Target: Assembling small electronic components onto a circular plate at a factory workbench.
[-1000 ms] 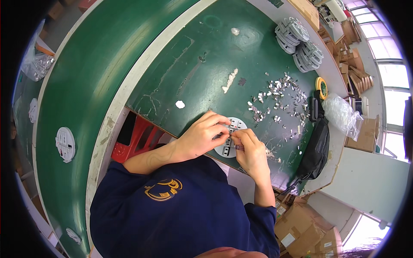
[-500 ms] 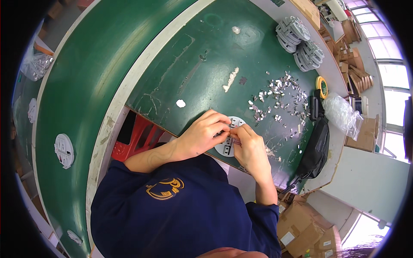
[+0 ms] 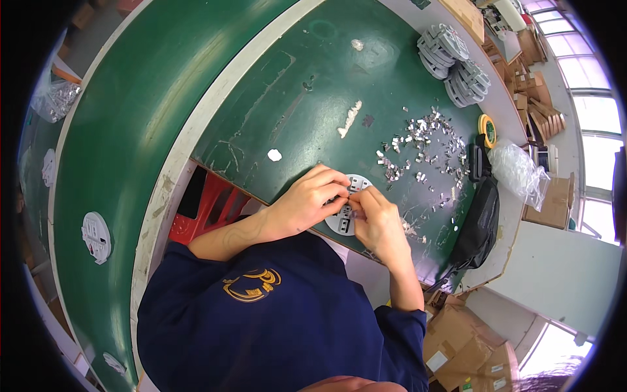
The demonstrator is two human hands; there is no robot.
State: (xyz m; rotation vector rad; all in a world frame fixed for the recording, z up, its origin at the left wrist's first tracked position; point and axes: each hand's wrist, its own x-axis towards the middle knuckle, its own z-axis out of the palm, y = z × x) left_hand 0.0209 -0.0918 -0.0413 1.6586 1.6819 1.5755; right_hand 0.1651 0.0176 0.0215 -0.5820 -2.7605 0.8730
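The left hand (image 3: 312,201) comes in from the 9 o'clock side of a light-grey, round plastic plate with dark rectangular details (image 3: 357,183), and the right hand (image 3: 384,225) from its 4 o'clock side. Both have bent fingers, with thumbs and forefingers drawn close together and their tips nearly meeting above the plate's middle; whether a small piece is pinched between them I cannot tell. The plate sits beneath the fingertips, at the near edge of a scuffed green tabletop (image 3: 313,85), its upper part showing at 12 o'clock between the hands and its lower part at 6 o'clock. From the plate, many small, shiny silver metal pieces (image 3: 428,140) lie scattered toward 1 and 2 o'clock, and a flat, irregular white scrap (image 3: 274,155) lies toward 10. Farther out at 1 o'clock stand two stacks of grey plastic plates (image 3: 443,51). Toward 2 o'clock are a yellow ring-shaped tape roll (image 3: 482,124) and a crumpled clear plastic bag (image 3: 516,168), while a long black fabric bag (image 3: 475,228) lies around 3 to 4 o'clock.
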